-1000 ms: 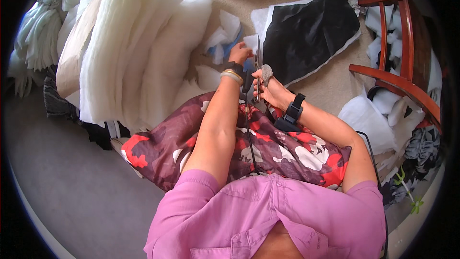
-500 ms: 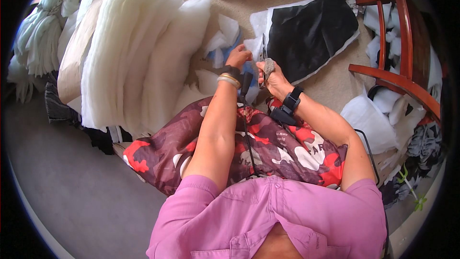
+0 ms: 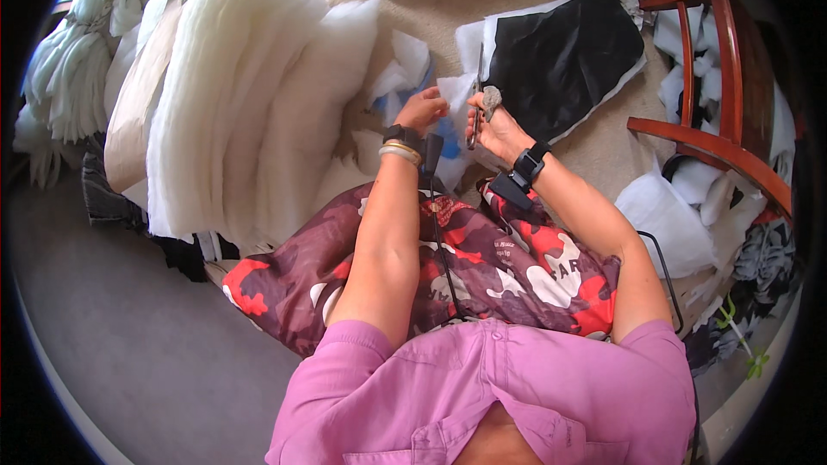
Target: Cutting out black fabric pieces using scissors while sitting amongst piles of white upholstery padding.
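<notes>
My right hand (image 3: 501,135) is closed round the handles of a pair of scissors (image 3: 477,77). A grey wrap (image 3: 492,101) covers part of the handle, and the blades point away from me. Just to the left, my left hand (image 3: 423,109) has its fingers pinched at the edge of a piece of white wadding (image 3: 454,93). That piece lies beside the near left side of a black sheet (image 3: 560,56), which rests on a larger white layer (image 3: 498,24). The blades stand between the small wadding piece and the black sheet.
Thick stacked white wadding (image 3: 233,95) stands at the left. A red-brown wooden chair frame (image 3: 724,142) lies at the right, with white scraps (image 3: 668,220) near it. Loose offcuts (image 3: 405,56) lie beyond my left hand. Camouflage-patterned fabric (image 3: 482,267) covers my lap.
My left hand has shifted slightly left and nearer. My right hand has moved a little right with the scissors. More of the white wadding piece shows between the hands.
</notes>
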A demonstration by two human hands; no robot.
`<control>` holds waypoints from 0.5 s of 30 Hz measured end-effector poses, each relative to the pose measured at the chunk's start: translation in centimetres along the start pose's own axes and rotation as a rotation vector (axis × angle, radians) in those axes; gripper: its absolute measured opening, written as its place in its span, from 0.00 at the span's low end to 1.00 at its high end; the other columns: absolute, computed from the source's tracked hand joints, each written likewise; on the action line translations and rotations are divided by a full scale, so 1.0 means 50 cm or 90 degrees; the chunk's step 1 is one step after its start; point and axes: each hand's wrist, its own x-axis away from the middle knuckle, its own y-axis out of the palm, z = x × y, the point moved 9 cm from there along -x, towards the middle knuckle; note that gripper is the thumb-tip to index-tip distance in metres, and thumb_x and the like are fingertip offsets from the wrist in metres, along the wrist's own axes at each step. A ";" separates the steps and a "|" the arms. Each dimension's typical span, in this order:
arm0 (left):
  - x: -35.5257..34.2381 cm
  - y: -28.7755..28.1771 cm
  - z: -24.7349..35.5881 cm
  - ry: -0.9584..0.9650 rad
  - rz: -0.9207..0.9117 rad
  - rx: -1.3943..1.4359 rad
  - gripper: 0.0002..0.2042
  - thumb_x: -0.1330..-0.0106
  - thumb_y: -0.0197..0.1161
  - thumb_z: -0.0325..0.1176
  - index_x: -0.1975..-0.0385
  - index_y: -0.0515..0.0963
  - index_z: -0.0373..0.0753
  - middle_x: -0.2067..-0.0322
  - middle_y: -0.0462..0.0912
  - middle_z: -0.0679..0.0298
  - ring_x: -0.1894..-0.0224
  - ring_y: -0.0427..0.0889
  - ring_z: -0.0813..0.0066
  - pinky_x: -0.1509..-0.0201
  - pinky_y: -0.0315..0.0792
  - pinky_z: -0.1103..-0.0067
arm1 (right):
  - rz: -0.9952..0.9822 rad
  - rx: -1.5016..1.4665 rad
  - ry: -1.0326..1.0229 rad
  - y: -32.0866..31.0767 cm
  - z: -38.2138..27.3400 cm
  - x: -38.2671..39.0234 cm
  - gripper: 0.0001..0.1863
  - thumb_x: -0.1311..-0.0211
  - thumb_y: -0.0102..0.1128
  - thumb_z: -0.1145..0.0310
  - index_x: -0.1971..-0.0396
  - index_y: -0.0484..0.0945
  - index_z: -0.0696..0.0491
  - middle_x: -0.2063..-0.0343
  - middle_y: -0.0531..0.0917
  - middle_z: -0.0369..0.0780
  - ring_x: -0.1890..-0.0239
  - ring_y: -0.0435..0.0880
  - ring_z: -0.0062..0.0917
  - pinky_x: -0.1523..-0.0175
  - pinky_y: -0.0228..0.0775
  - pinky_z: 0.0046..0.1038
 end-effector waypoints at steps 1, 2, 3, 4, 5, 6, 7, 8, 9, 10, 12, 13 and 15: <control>0.009 0.012 0.012 -0.001 -0.003 -0.001 0.21 0.54 0.57 0.27 0.56 0.70 0.36 0.73 0.73 0.70 0.75 0.70 0.84 0.71 0.63 0.87 | 0.003 -0.002 -0.001 -0.009 0.002 -0.004 0.11 0.51 0.58 0.64 0.70 0.68 0.50 0.80 0.67 0.33 0.78 0.67 0.19 0.75 0.66 0.22; 0.017 0.027 0.022 -0.014 -0.018 -0.030 0.13 0.53 0.56 0.27 0.64 0.70 0.39 0.76 0.70 0.72 0.77 0.67 0.86 0.73 0.60 0.88 | -0.005 0.028 -0.051 -0.017 -0.008 -0.007 0.10 0.51 0.57 0.65 0.70 0.68 0.50 0.79 0.67 0.33 0.78 0.67 0.18 0.76 0.65 0.21; 0.025 0.028 0.026 -0.024 -0.026 -0.056 0.06 0.51 0.56 0.27 0.73 0.71 0.42 0.79 0.66 0.75 0.78 0.63 0.87 0.75 0.58 0.89 | -0.019 0.061 -0.098 -0.006 -0.020 -0.004 0.09 0.51 0.57 0.67 0.71 0.68 0.51 0.79 0.67 0.33 0.78 0.67 0.17 0.78 0.65 0.19; 0.020 0.019 0.020 -0.022 -0.023 -0.056 0.06 0.51 0.56 0.27 0.73 0.71 0.42 0.79 0.66 0.75 0.78 0.63 0.87 0.75 0.58 0.89 | -0.022 0.063 -0.097 -0.001 -0.018 -0.001 0.09 0.51 0.57 0.67 0.71 0.68 0.51 0.79 0.67 0.33 0.78 0.67 0.17 0.78 0.65 0.19; 0.011 0.014 0.009 -0.027 -0.043 -0.074 0.05 0.51 0.56 0.27 0.75 0.70 0.43 0.80 0.66 0.75 0.79 0.63 0.87 0.77 0.57 0.89 | -0.006 0.095 -0.119 -0.001 -0.022 0.005 0.09 0.51 0.57 0.68 0.71 0.68 0.51 0.79 0.68 0.33 0.78 0.68 0.17 0.79 0.64 0.18; 0.008 0.019 0.003 -0.034 -0.067 -0.094 0.04 0.51 0.55 0.27 0.76 0.69 0.43 0.81 0.65 0.75 0.81 0.62 0.87 0.78 0.55 0.89 | 0.013 0.125 -0.142 -0.005 -0.029 0.011 0.09 0.50 0.57 0.68 0.71 0.68 0.51 0.79 0.68 0.33 0.78 0.68 0.16 0.79 0.64 0.17; 0.008 0.015 -0.001 -0.034 -0.068 -0.094 0.04 0.51 0.55 0.27 0.76 0.69 0.43 0.81 0.65 0.75 0.81 0.62 0.87 0.78 0.55 0.89 | 0.014 0.125 -0.142 -0.009 -0.028 0.009 0.09 0.50 0.57 0.68 0.71 0.68 0.51 0.79 0.68 0.33 0.78 0.68 0.16 0.79 0.64 0.17; 0.010 0.008 -0.007 -0.041 -0.062 -0.093 0.04 0.51 0.55 0.27 0.76 0.69 0.43 0.81 0.65 0.74 0.81 0.62 0.87 0.78 0.56 0.88 | -0.003 0.121 -0.143 -0.008 -0.027 0.006 0.08 0.50 0.57 0.68 0.71 0.68 0.51 0.78 0.68 0.33 0.77 0.68 0.17 0.77 0.66 0.19; 0.010 0.001 -0.013 -0.047 -0.054 -0.092 0.04 0.51 0.55 0.27 0.76 0.69 0.43 0.81 0.65 0.74 0.81 0.62 0.87 0.79 0.56 0.88 | -0.023 0.117 -0.144 -0.004 -0.028 0.006 0.08 0.50 0.56 0.67 0.72 0.68 0.51 0.78 0.69 0.34 0.76 0.69 0.17 0.75 0.68 0.22; 0.008 0.000 -0.016 -0.046 -0.054 -0.092 0.04 0.51 0.55 0.27 0.76 0.69 0.43 0.81 0.65 0.74 0.81 0.62 0.87 0.79 0.56 0.88 | -0.023 0.118 -0.145 -0.006 -0.030 0.006 0.08 0.50 0.56 0.67 0.72 0.68 0.51 0.78 0.69 0.34 0.76 0.69 0.17 0.75 0.68 0.22; 0.006 -0.010 -0.016 -0.037 -0.024 -0.061 0.02 0.52 0.53 0.28 0.80 0.68 0.43 0.83 0.67 0.73 0.81 0.63 0.87 0.78 0.57 0.88 | -0.034 0.036 0.051 -0.006 0.017 0.007 0.08 0.49 0.56 0.66 0.72 0.68 0.50 0.76 0.69 0.33 0.74 0.69 0.18 0.71 0.69 0.25; 0.005 -0.012 -0.015 -0.035 -0.024 -0.061 0.02 0.52 0.53 0.28 0.80 0.68 0.43 0.83 0.67 0.73 0.81 0.63 0.87 0.78 0.57 0.88 | -0.035 0.037 0.050 -0.002 0.017 0.012 0.08 0.49 0.56 0.66 0.72 0.68 0.50 0.76 0.69 0.33 0.74 0.69 0.18 0.71 0.69 0.25; 0.009 -0.008 -0.008 -0.029 -0.028 -0.007 0.02 0.52 0.53 0.28 0.79 0.69 0.43 0.82 0.67 0.73 0.81 0.63 0.87 0.77 0.57 0.89 | -0.016 0.071 0.040 -0.003 0.023 0.029 0.06 0.49 0.54 0.64 0.77 0.68 0.49 0.78 0.69 0.32 0.75 0.70 0.18 0.66 0.70 0.25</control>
